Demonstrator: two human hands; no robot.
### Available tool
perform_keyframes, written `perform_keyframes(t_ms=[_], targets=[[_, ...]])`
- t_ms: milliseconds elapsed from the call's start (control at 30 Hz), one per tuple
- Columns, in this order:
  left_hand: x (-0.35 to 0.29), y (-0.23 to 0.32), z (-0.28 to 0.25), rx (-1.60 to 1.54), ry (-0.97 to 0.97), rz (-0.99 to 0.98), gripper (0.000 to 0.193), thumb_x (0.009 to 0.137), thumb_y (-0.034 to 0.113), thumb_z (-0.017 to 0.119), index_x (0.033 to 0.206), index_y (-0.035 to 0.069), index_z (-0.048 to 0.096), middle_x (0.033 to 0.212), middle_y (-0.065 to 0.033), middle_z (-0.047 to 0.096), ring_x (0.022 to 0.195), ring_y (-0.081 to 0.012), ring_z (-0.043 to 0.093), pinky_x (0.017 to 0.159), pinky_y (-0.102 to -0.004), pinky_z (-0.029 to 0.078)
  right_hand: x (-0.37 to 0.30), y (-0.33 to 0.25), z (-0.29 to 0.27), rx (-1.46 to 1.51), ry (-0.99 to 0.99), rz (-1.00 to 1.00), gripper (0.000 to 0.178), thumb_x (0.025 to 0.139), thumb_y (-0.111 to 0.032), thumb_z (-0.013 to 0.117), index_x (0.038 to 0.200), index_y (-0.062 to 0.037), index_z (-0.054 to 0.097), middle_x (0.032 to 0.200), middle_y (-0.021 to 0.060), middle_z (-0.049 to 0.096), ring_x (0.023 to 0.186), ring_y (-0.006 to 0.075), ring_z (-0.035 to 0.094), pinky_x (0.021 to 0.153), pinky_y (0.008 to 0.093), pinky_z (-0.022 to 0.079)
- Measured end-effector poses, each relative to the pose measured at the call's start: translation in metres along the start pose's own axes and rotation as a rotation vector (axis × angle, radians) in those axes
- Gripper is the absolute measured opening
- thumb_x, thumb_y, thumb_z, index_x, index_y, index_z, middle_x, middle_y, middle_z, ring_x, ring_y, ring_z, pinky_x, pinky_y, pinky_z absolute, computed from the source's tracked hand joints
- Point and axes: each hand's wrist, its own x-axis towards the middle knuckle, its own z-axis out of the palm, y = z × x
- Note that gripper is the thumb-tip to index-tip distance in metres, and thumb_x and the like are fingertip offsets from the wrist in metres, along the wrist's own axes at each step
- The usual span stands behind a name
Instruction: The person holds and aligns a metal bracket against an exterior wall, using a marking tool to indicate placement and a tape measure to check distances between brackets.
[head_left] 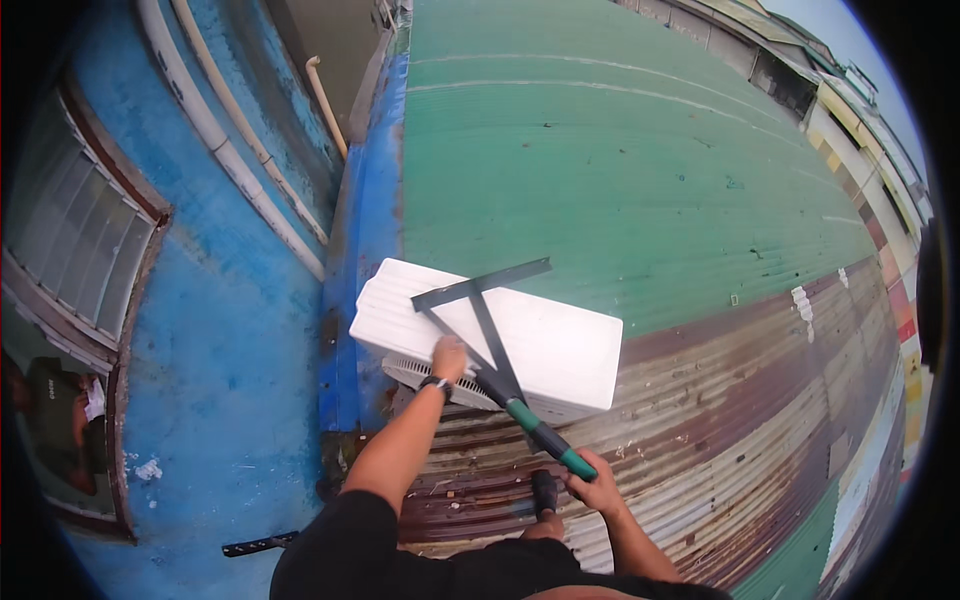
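A dark grey metal bracket [490, 335] of joined flat bars lies across the top of a white box-shaped unit [570, 345], which looks like an outdoor air-conditioner unit with a grille on its near side. My left hand [450, 358], a dark band at its wrist, is closed at the bracket's left bar; its fingertips are partly hidden. From the bracket's lower end a long green-and-black handle [545, 437] slants down to the right. What tool it belongs to I cannot make out. The fingers of my right hand [597, 485] wrap round its lower end.
I am on a corrugated roof, rusty brown [700, 430] near me and green [600, 190] farther off. A blue wall [230, 380] with pipes [235, 160] and a louvred window [75, 240] runs along the left. My shoe [544, 492] stands just below the unit.
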Motion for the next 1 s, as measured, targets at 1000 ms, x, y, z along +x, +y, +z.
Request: perform_keyframes(t_ms=[1000], targets=[[-0.081, 0.072, -0.029, -0.101, 0.214, -0.245, 0.042, 0.104, 0.032, 0.045, 0.091, -0.004, 0.062, 0.088, -0.0324, 0.065, 0.089, -0.0538, 0.060, 0.077, -0.0583, 0.047, -0.003, 0.012, -0.033, -0.085, 0.183, 0.125, 0.034, 0.089, -0.013, 0.075, 0.116, -0.0034, 0.057, 0.089, 0.0013, 0.065, 0.079, 0.0093, 0.059, 0.070, 0.0277, 0.050]])
